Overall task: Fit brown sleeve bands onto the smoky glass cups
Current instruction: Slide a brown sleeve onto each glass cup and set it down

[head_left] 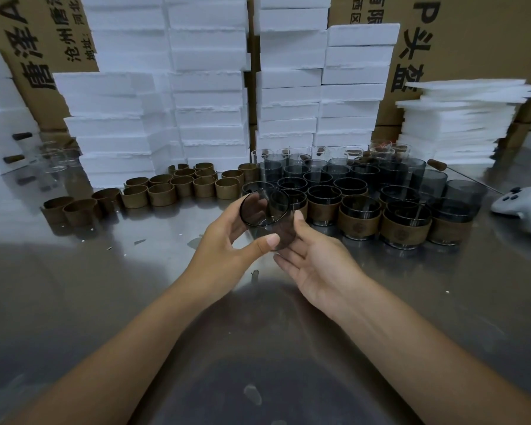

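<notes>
One round smoky glass cup (265, 210), tilted, in left hand (224, 245)

The steel counter (105, 286) bears foam boxes (209, 96) along its back edge, then brown bands (163, 194), smoky cups (362, 185) and a white controller (521, 207).

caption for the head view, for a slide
Left hand grips a bare smoky cup, right hand touching it; loose brown bands left, banded cups right.

Mostly grey, brown, white
Smoky grey cup (265, 211); plain brown bands (161, 194) at 10 o'clock; white foam blocks (209, 87) at 12; tan boxes (478, 35), black lettering.
</notes>
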A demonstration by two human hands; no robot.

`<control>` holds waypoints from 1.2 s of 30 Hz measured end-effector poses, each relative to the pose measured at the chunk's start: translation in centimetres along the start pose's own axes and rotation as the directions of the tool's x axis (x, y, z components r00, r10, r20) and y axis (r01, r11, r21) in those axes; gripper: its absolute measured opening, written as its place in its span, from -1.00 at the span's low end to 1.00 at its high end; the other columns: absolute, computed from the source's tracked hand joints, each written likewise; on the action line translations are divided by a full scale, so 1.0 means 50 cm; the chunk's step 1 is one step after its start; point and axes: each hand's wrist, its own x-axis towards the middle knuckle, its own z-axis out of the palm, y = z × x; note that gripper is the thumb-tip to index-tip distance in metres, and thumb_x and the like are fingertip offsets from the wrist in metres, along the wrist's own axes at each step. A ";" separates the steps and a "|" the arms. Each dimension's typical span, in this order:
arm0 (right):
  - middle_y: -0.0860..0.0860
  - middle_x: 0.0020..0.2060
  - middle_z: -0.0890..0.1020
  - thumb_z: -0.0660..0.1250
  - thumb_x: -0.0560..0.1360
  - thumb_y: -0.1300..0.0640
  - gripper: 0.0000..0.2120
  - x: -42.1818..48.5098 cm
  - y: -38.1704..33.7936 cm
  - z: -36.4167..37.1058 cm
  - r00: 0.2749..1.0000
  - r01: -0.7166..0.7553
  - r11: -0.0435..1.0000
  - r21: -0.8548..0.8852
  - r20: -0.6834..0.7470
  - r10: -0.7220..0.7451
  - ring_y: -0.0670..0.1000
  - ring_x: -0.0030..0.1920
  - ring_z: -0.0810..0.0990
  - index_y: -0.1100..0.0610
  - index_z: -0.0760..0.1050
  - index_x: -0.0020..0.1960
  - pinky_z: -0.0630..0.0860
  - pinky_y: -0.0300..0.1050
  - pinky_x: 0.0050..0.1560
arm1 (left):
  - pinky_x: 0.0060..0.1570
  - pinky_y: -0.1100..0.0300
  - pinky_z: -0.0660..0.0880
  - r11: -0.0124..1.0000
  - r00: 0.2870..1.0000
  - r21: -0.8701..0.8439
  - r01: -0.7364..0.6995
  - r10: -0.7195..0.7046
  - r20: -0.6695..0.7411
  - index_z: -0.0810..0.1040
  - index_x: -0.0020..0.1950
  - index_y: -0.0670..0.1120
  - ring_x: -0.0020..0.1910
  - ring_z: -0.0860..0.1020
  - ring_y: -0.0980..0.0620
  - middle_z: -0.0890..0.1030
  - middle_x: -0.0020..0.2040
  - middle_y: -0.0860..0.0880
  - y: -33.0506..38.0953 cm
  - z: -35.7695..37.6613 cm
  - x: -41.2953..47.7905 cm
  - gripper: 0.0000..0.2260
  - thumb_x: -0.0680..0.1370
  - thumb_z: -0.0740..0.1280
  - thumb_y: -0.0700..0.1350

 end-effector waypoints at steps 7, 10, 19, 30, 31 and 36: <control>-0.02 -0.05 0.71 0.18 0.60 -0.10 -0.70 0.001 0.008 0.003 0.980 0.188 0.916 -0.354 0.007 -0.198 -0.05 0.03 0.65 0.03 0.61 0.05 0.50 -0.09 0.13 | 0.06 0.28 0.53 0.975 0.992 -0.191 0.115 -0.123 -0.034 0.58 0.15 0.02 0.10 0.62 0.12 0.68 0.05 0.08 0.000 0.002 0.000 -0.53 0.30 0.44 0.18; -0.13 -0.03 0.69 0.21 0.57 -0.12 -0.67 -0.003 0.011 0.006 0.933 0.351 0.829 -0.435 0.089 -0.348 -0.28 -0.06 0.62 0.03 0.56 0.20 0.49 -0.44 -0.08 | -0.06 0.30 0.55 0.948 0.983 -0.260 0.181 -0.186 0.009 0.66 0.05 0.04 0.02 0.65 0.11 0.70 -0.01 0.04 0.002 0.003 0.000 -0.58 0.29 0.41 0.22; -0.12 -0.21 0.70 0.28 0.54 -0.03 -0.77 0.002 0.016 -0.003 0.879 0.476 0.769 -0.427 0.220 -0.423 -0.28 -0.15 0.63 0.10 0.62 -0.02 0.43 -0.49 -0.16 | -0.12 0.27 0.53 0.902 0.949 -0.296 0.315 -0.293 0.117 0.67 0.05 0.02 -0.01 0.63 0.13 0.70 -0.01 0.01 0.015 0.013 -0.002 -0.52 0.31 0.35 0.31; -0.08 -0.07 0.70 0.32 0.53 -0.02 -0.74 -0.001 0.019 0.002 0.896 0.442 0.810 -0.386 0.160 -0.413 -0.25 -0.05 0.63 0.12 0.58 0.11 0.45 -0.48 -0.11 | 0.09 0.20 0.56 0.831 0.939 -0.459 0.313 -0.343 0.019 0.59 0.13 -0.13 0.12 0.62 -0.02 0.67 0.08 -0.12 0.016 0.015 -0.004 -0.44 0.23 0.46 0.14; -0.08 -0.07 0.71 0.35 0.51 0.00 -0.75 -0.003 0.015 0.002 0.905 0.426 0.831 -0.356 0.158 -0.396 -0.25 -0.06 0.64 0.13 0.59 0.10 0.45 -0.47 -0.12 | 0.03 0.23 0.56 0.828 0.938 -0.464 0.315 -0.346 0.021 0.60 0.14 -0.12 0.10 0.63 0.00 0.68 0.07 -0.11 0.017 0.014 -0.004 -0.44 0.23 0.46 0.14; -0.05 -0.06 0.72 0.46 0.32 -0.04 -0.59 -0.010 -0.004 -0.003 0.940 0.339 0.897 -0.283 0.151 -0.307 -0.21 -0.07 0.66 0.11 0.62 0.11 0.47 -0.48 -0.20 | -0.12 0.33 0.53 0.814 0.942 -0.492 0.309 -0.332 0.042 0.62 0.10 -0.04 0.00 0.64 0.11 0.69 0.00 -0.01 0.022 0.011 -0.005 -0.49 0.22 0.46 0.15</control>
